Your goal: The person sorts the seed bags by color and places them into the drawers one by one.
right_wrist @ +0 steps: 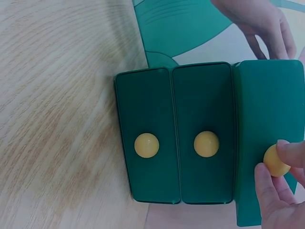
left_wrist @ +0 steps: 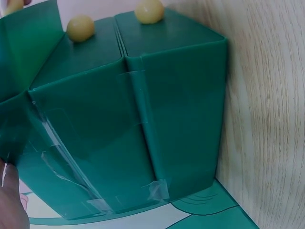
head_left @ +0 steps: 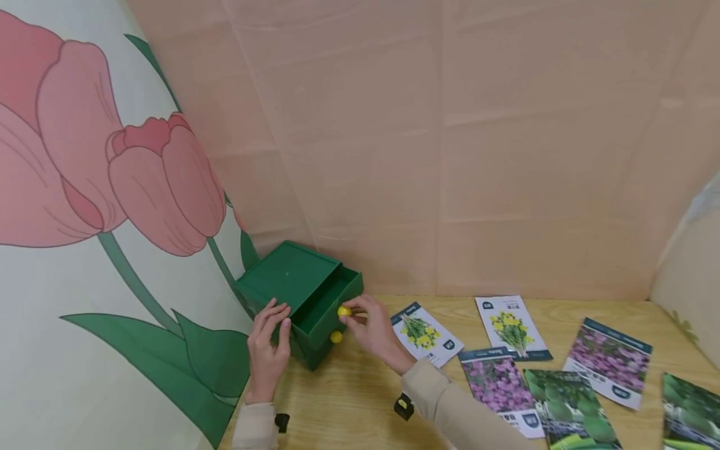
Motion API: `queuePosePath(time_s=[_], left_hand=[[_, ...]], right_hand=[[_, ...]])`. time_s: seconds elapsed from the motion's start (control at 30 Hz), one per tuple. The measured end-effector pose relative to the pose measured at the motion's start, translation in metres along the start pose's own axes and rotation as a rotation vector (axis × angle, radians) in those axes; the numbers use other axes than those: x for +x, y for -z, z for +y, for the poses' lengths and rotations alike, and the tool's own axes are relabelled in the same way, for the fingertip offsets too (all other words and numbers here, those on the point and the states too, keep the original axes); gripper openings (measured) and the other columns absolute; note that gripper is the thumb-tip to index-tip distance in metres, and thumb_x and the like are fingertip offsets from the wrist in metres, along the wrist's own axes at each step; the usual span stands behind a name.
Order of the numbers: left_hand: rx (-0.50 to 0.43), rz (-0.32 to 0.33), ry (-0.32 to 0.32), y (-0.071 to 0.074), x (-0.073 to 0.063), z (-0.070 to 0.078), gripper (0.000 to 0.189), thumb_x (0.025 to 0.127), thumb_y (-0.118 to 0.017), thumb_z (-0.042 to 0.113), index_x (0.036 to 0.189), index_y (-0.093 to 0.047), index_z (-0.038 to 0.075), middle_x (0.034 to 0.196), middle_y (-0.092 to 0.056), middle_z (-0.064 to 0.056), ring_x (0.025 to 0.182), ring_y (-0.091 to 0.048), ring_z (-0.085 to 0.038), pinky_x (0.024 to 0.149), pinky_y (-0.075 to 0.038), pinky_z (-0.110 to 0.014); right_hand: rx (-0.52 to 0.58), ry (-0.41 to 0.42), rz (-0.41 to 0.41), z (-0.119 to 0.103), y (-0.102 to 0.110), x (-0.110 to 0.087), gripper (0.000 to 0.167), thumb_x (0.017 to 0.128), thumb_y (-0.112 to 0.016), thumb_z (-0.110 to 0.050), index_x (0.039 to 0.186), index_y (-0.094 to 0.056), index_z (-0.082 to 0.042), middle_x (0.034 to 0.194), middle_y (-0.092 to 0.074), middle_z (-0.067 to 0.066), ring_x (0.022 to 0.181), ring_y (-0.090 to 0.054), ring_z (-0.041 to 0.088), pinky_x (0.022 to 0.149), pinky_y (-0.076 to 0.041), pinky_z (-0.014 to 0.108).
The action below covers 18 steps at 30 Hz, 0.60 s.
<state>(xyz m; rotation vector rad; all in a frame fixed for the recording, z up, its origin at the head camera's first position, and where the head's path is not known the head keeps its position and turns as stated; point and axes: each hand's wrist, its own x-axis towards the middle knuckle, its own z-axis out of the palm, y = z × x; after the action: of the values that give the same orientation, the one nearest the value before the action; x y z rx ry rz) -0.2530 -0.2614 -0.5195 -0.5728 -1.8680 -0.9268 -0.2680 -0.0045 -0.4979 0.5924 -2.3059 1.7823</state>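
A small green chest of drawers (head_left: 287,275) stands on the table against the flower-printed wall. Its top drawer (right_wrist: 271,105) is pulled part way out, and the inside shows no contents. My right hand (head_left: 371,328) pinches that drawer's round yellow knob (right_wrist: 275,161) between thumb and fingers. Two lower drawers are closed, one with a middle knob (right_wrist: 206,144), the other with a bottom knob (right_wrist: 146,145). My left hand (head_left: 269,350) rests at the chest's near top edge, fingertips on the top. In the left wrist view only part of the hand shows, beside the chest.
Several seed packets lie on the wooden table to the right, among them a yellow-flower packet (head_left: 425,334), a purple-flower packet (head_left: 497,384) and a green packet (head_left: 570,406). A pinkish-brown sheet (head_left: 450,156) hangs behind the table.
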Motion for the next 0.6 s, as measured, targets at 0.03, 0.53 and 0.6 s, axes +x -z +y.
queuePosePath(time_s=[0.03,0.53,0.6], left_hand=[[-0.001,0.000,0.003,0.0002,-0.0002,-0.0001,0.032,0.091,-0.072,-0.014,0.119,-0.078,0.001,0.124,-0.073,-0.019,0.132,-0.060,-0.047,0.123,-0.043,-0.028],[0.008,-0.001,0.009,0.0012,-0.0002,0.0005,0.032,0.092,-0.072,-0.014,0.119,-0.078,0.002,0.124,-0.073,-0.019,0.133,-0.060,-0.045,0.123,-0.042,-0.026],[0.009,-0.001,0.009,0.0012,-0.0004,0.0006,0.032,0.092,-0.072,-0.014,0.119,-0.078,0.001,0.124,-0.073,-0.019,0.133,-0.060,-0.045,0.123,-0.042,-0.026]], right_hand=[[0.001,-0.004,0.001,-0.0001,0.0004,-0.0006,0.021,0.098,-0.078,-0.006,0.118,-0.075,-0.009,0.119,-0.068,0.008,0.112,-0.071,0.027,0.093,-0.064,0.031],[-0.001,0.038,0.029,0.0000,0.0066,-0.0093,0.021,0.096,-0.078,-0.001,0.116,-0.075,-0.007,0.117,-0.070,0.010,0.110,-0.073,0.028,0.092,-0.066,0.037],[-0.005,0.043,0.034,0.0000,0.0073,-0.0102,0.022,0.095,-0.079,0.000,0.115,-0.076,-0.007,0.116,-0.070,0.010,0.110,-0.073,0.029,0.091,-0.066,0.037]])
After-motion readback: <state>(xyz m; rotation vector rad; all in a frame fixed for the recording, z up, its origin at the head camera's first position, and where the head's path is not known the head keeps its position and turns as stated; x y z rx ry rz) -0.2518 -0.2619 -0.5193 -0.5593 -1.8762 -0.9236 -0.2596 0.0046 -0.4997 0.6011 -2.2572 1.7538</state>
